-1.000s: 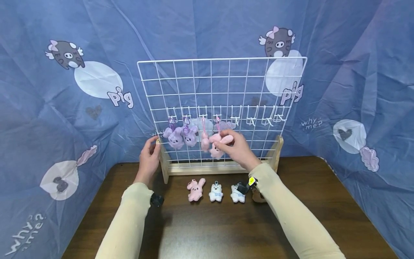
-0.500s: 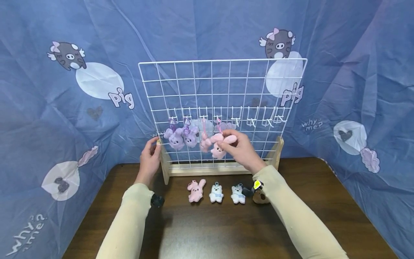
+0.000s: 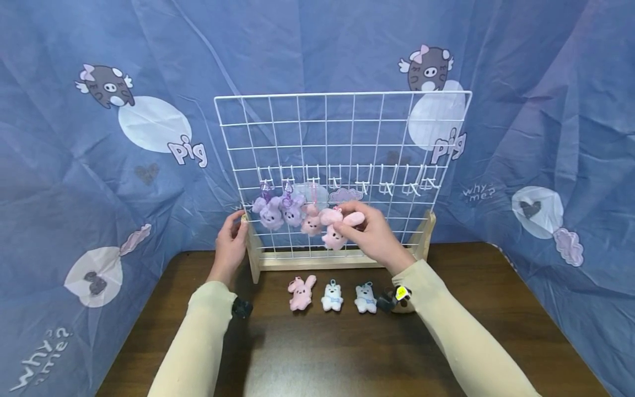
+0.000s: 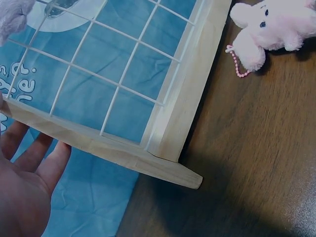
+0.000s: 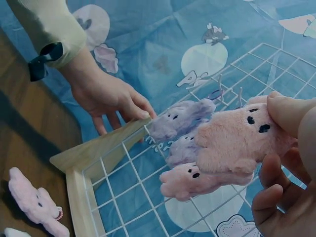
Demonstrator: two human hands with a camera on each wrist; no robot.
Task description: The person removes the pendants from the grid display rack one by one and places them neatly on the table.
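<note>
My right hand [image 3: 369,231] pinches a pink bunny plush keychain [image 3: 334,238] by its head and ear, in front of the white wire grid rack [image 3: 339,95]. The bunny's pink chain is bunched at its head, and the hook [image 3: 334,182] above is bare. Beside it another pink bunny keychain [image 3: 311,221] hangs from a hook. Two purple plush keychains [image 3: 270,214] hang farther left. At the rack's left end my left hand [image 3: 231,242] grips the wooden upright [image 4: 94,143], with fingers behind it in the left wrist view.
On the brown table [image 3: 317,353] lie a pink bunny keychain [image 3: 300,294], a white bear keychain [image 3: 332,296] and a second white bear [image 3: 365,299]. A brown plush [image 3: 403,305] is partly hidden by my right wrist strap. Several bare hooks [image 3: 386,188] line the grid's right side.
The held bunny's chain has come away from its hook, and the bunny has shifted slightly down. The neighbouring pink bunny has turned to face forward. My left hand stays on the upright.
</note>
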